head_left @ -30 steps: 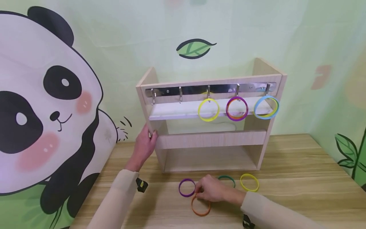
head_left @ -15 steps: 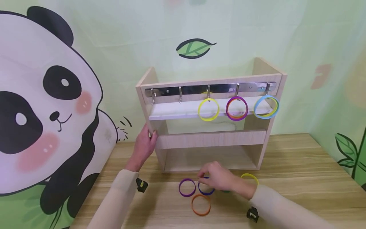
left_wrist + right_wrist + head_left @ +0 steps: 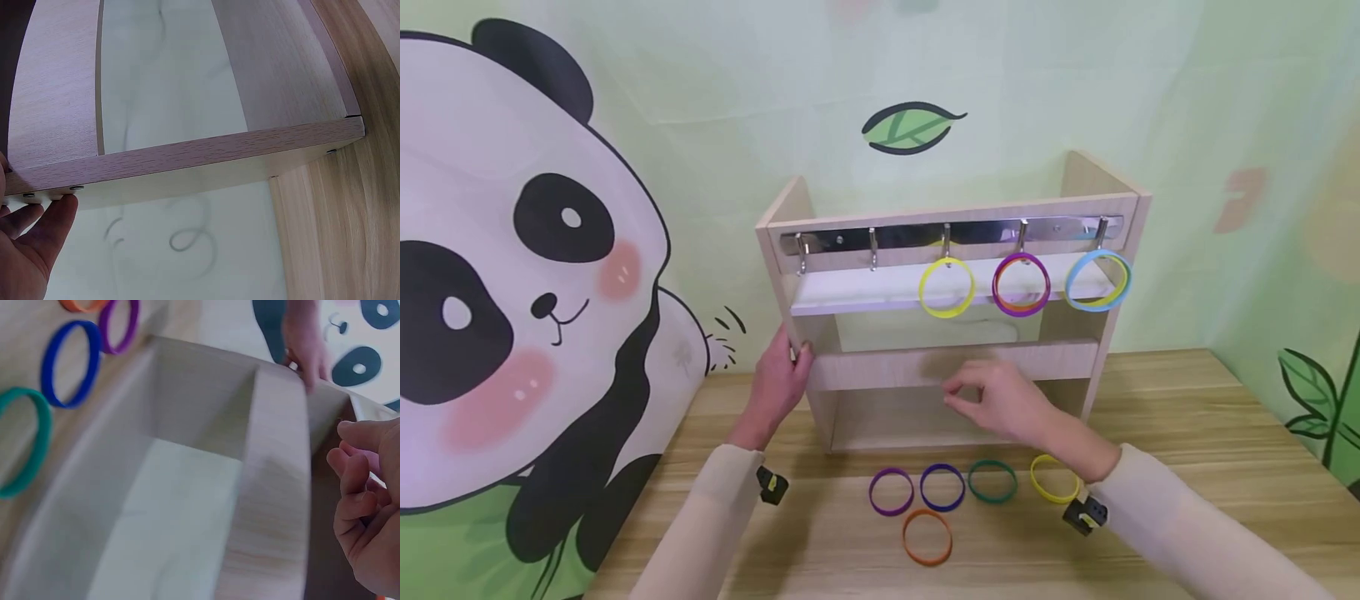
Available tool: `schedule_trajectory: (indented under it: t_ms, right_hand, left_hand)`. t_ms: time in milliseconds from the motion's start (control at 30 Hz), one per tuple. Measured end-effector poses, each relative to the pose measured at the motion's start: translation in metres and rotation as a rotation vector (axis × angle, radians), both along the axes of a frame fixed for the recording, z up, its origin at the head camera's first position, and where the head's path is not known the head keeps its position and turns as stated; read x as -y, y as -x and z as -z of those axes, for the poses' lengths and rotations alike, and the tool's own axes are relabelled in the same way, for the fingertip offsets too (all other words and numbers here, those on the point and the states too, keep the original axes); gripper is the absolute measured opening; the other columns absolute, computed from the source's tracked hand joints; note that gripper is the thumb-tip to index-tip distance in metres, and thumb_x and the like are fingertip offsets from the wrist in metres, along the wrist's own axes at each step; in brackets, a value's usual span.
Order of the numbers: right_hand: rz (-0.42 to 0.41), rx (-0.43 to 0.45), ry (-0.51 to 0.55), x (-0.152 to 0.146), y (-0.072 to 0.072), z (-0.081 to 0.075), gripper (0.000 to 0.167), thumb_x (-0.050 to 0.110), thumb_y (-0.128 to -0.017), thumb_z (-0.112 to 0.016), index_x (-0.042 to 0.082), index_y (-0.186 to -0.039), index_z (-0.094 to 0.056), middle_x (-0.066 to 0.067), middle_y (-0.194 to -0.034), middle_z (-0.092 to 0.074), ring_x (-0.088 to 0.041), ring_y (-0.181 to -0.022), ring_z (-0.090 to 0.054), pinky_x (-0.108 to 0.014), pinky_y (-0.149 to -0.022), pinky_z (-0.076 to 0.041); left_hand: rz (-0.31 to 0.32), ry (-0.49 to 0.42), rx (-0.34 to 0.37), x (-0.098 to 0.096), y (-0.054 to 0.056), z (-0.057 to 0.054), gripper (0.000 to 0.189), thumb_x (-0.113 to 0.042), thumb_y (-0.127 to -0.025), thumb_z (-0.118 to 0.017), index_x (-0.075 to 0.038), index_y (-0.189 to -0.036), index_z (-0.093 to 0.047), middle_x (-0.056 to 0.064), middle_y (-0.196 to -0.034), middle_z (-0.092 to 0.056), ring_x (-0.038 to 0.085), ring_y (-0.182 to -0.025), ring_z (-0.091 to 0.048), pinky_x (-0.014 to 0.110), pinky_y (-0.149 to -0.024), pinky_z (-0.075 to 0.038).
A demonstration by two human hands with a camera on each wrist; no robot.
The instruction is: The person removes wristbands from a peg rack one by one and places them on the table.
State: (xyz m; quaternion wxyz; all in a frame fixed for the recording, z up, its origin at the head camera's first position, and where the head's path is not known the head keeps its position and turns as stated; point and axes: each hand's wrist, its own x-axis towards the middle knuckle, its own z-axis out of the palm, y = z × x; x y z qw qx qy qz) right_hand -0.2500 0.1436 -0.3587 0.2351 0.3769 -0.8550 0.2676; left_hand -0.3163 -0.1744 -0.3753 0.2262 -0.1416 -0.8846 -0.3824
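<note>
- A pale green wall with a big panda picture (image 3: 512,283) and a leaf sticker (image 3: 913,127) backs a wooden tabletop (image 3: 1187,433); a small wooden shelf unit (image 3: 951,365) stands on it against the wall.
- Left hand (image 3: 778,382): it grips the shelf unit's left side panel, thumb on the front edge and fingers wrapped round behind. The left wrist view shows only a thumb tip (image 3: 53,215) against the panel's underside; the rest of that hand is cut off.
- Right hand (image 3: 1003,404): it hovers in front of the shelf unit's lower crossbar, holding nothing, fingers loosely curled with thumb and forefinger close together. In the right wrist view the curled fingers (image 3: 356,487) sit just beside the crossbar; whether they touch it is hard to make out.
- Just in front of the shelf unit lie loose bands in a row: purple band (image 3: 891,490), blue band (image 3: 942,487), green band (image 3: 992,481) and yellow band (image 3: 1052,478), the last partly hidden by the right wrist. An orange band (image 3: 927,537) lies nearer the person, below the purple and blue ones.
- On the shelf unit's top rail, a metal hook strip (image 3: 951,235) carries a hanging yellow band (image 3: 947,287) on the middle hook, a purple-and-orange pair (image 3: 1021,284) on the next, and a light blue and yellow pair (image 3: 1099,281) on the rightmost. The two left hooks are bare.
- Both sleeves are cream; a small black clip shows at each wrist, its detail too small to make out.
</note>
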Motion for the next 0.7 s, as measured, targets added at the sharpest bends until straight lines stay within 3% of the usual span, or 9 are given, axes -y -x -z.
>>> schedule_trajectory:
  t_ms: [200,433,700]
  right_hand:
    - [0.015,-0.129,0.093,-0.010,0.002,-0.026,0.011,0.008,-0.075,-0.078,0.008,-0.085,-0.073,0.002,-0.079,-0.069,-0.004,-0.053,-0.046,-0.018,-0.046,-0.042]
    - [0.034,-0.264,0.180,-0.011,0.007,-0.051,0.015,0.006,-0.072,-0.079,0.006,-0.086,-0.073,-0.003,-0.079,-0.069,-0.005,-0.051,-0.045,-0.019,-0.046,-0.041]
    - [0.123,-0.410,0.229,-0.016,0.011,-0.081,0.021,0.004,-0.069,-0.082,0.001,-0.088,-0.073,-0.008,-0.075,-0.066,-0.013,-0.052,-0.046,-0.023,-0.047,-0.039]
  left_hand:
    - [0.002,-0.002,0.003,0.000,0.000,0.001,0.042,-0.017,-0.096,-0.043,-0.004,-0.135,-0.038,0.019,-0.127,-0.051,0.034,-0.109,-0.056,0.048,-0.078,-0.054]
    - [-0.007,-0.008,0.020,0.004,-0.003,-0.005,0.042,-0.017,-0.096,-0.045,-0.004,-0.135,-0.038,0.019,-0.127,-0.051,0.035,-0.110,-0.055,0.049,-0.079,-0.054]
    - [-0.016,-0.002,0.046,0.001,-0.002,-0.001,0.042,-0.021,-0.097,-0.043,-0.006,-0.136,-0.037,0.017,-0.130,-0.050,0.033,-0.112,-0.054,0.049,-0.082,-0.053]
